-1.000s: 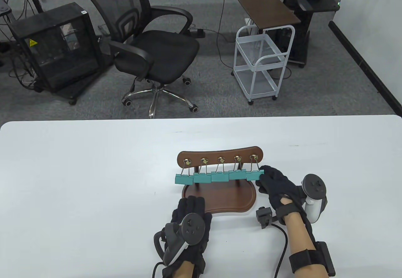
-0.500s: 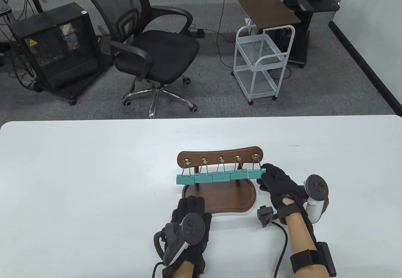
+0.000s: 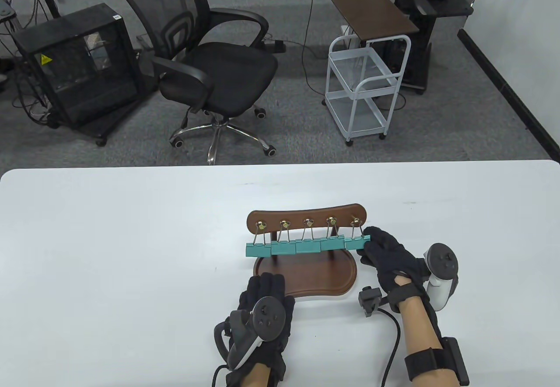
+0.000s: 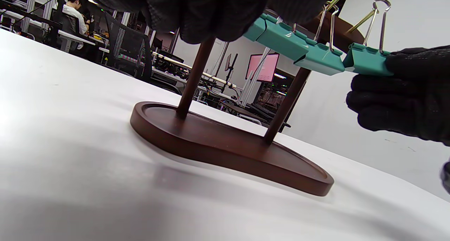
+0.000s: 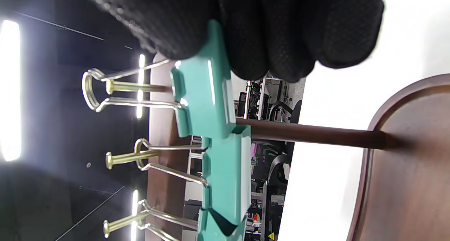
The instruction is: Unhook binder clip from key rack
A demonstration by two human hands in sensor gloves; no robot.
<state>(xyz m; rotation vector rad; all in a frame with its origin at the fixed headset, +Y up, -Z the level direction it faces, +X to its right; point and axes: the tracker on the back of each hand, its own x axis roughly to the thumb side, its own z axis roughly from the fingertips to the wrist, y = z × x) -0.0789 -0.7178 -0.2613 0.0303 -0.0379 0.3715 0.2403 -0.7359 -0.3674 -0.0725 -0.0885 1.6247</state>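
Note:
A dark wooden key rack [image 3: 306, 221] stands on an oval base [image 3: 306, 275] on the white table. Several teal binder clips hang by wire loops from its brass hooks. My right hand [image 3: 385, 253] pinches the rightmost teal clip [image 3: 355, 242], whose loop is still around the last hook [image 3: 355, 221]. The right wrist view shows my fingers [image 5: 281, 30] on that clip [image 5: 204, 97], with its loop around the brass peg [image 5: 116, 87]. My left hand [image 3: 264, 299] rests flat on the base's front edge. The left wrist view shows the held clip [image 4: 365, 62] and the base [image 4: 228, 146].
The other teal clips [image 3: 297, 247] hang in a row left of the held one. The white table [image 3: 109, 251] spreads around the rack. An office chair [image 3: 210, 67], a white cart [image 3: 367, 85] and a black cabinet [image 3: 78, 67] stand beyond the table's far edge.
My right hand has lifted the rightmost clip slightly up and toward the rack. The left hand has not moved.

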